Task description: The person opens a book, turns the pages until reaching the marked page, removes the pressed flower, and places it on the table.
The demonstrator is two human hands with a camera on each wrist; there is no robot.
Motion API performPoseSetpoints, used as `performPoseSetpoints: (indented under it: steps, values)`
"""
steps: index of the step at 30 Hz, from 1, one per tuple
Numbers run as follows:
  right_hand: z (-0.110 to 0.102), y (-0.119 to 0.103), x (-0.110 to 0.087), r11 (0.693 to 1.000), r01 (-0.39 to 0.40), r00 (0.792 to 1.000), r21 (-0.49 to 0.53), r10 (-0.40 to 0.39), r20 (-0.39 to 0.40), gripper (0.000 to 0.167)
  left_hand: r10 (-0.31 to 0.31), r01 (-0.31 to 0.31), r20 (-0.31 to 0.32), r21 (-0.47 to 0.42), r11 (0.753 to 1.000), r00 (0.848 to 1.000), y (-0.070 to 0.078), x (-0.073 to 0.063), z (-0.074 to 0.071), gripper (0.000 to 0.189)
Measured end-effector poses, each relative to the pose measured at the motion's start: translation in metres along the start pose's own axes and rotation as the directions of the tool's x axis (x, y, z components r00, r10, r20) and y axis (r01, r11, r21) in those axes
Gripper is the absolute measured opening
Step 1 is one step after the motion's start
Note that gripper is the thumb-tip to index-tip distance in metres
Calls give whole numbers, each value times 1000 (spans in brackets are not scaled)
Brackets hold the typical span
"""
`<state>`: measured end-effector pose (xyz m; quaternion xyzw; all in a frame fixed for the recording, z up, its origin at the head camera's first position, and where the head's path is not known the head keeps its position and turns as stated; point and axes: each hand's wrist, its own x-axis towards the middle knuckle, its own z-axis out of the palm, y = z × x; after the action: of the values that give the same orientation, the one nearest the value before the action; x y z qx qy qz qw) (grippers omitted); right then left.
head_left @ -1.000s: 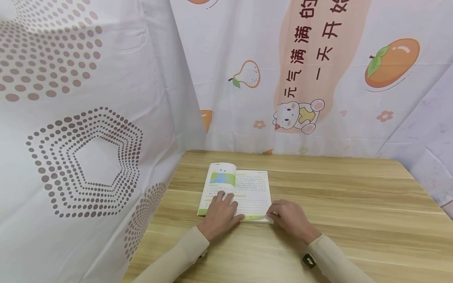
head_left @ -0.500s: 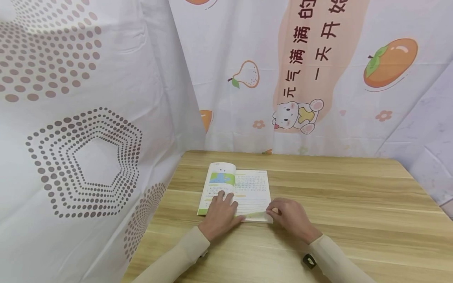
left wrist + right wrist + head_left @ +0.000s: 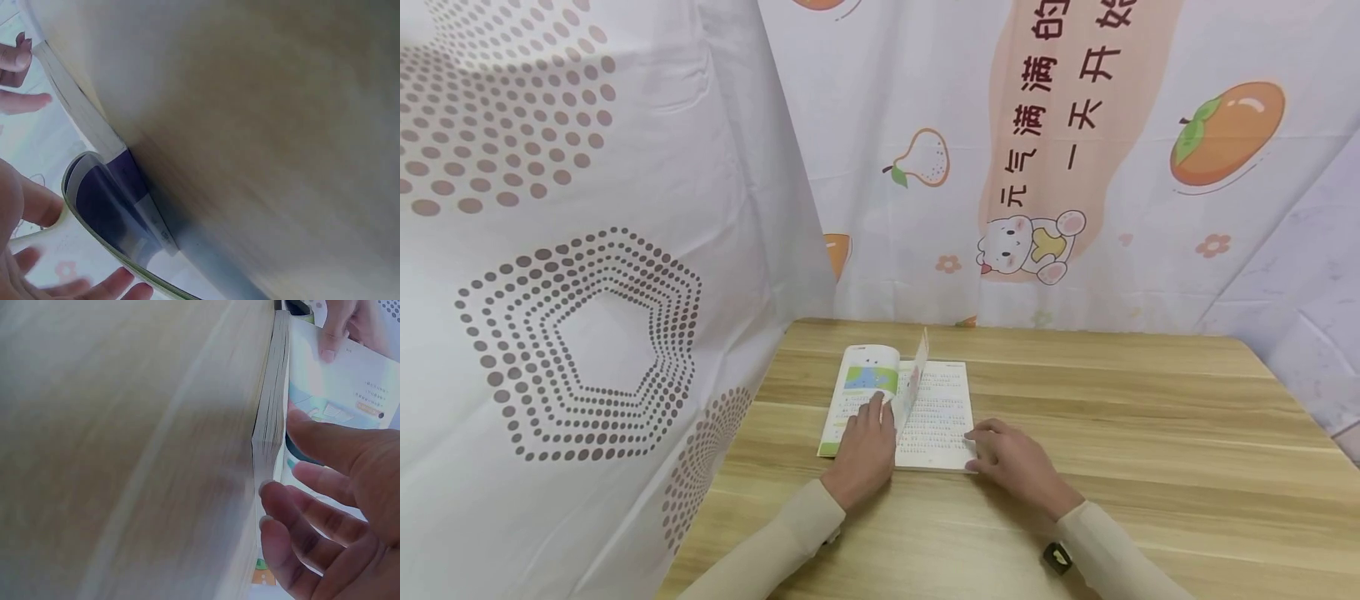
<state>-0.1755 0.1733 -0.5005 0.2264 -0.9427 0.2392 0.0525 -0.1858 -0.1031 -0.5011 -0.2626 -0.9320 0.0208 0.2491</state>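
An open book [image 3: 938,417] with printed pages lies on the wooden table. One leaf [image 3: 916,379] stands nearly upright near its spine. My left hand [image 3: 863,454] rests on the lower left page, beside the raised leaf. In the left wrist view, that hand's fingers [image 3: 111,284] are spread along the curved left half of the book. At the right edge is my right hand [image 3: 1015,462], fingers loosely bent, with thumb and fingertips right by the page edge. The right wrist view has the thumb [image 3: 325,439] over the page and the fingers beside the page block [image 3: 272,419].
The wooden table [image 3: 1150,417] extends to the right of the book. A patterned white curtain [image 3: 880,275] hangs behind the table, and another dotted curtain [image 3: 602,342] runs along its left side. A dark device [image 3: 1057,557] sits by the right sleeve [image 3: 1101,542].
The right hand pinched and lifted the lower right page corner; now that leaf stands up near the spine, free of the right fingers, showing another text page. The left thumb has drawn in toward the spine.
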Motion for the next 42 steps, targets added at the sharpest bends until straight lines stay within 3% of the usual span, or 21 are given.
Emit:
performPoseSetpoints:
  steps: [2, 4, 7, 9, 12, 15, 19, 22, 30, 37, 42]
  values:
    - [0, -1, 0, 1000, 2, 1000, -5, -2, 11, 41, -5, 3, -98, -21, 1000, 995, -2, 1, 1, 53]
    - [1, -2, 0, 1000, 14, 1000, -13, -14, 20, 40, -28, 19, -198, -48, 999, 980, -3, 3, 2, 65]
    - [1, -2, 0, 999, 36, 999, -34, -35, 27, 39, -69, 46, -276, -91, 995, 959, -5, 5, 1, 77]
    - [2, -2, 0, 997, 55, 998, -52, -54, 27, 37, -78, 58, -264, -82, 995, 961, -5, 7, -1, 80]
    - [1, -1, -1, 994, 82, 997, -67, -81, 14, 33, -52, 47, -169, -30, 998, 984, -4, 8, -6, 76]
    - [0, -1, 0, 991, 116, 993, -72, -117, -3, 28, 11, -11, -61, -2, 1000, 998, -4, 8, -10, 65]
    - [0, 0, 0, 985, 152, 988, -81, -153, -7, 22, 98, -98, 44, -17, 995, 994, -4, 3, -11, 45]
    - [-1, 0, 0, 984, 159, 987, -78, -160, -10, 18, 125, -124, 81, -23, 992, 989, -5, -1, -10, 31]
    - [-3, 2, 1, 973, 209, 976, -93, -214, -46, 4, 103, -97, 67, -84, 992, 992, -6, -4, -8, 4]
    - [-3, 1, 0, 968, 211, 976, -133, -216, -26, 2, 116, -118, -35, -60, 991, 993, -5, -5, -4, 4]
    - [-4, 0, -1, 962, 222, 972, -159, -231, -40, 7, 147, -151, -66, -55, 987, 987, -2, -2, -4, 4]
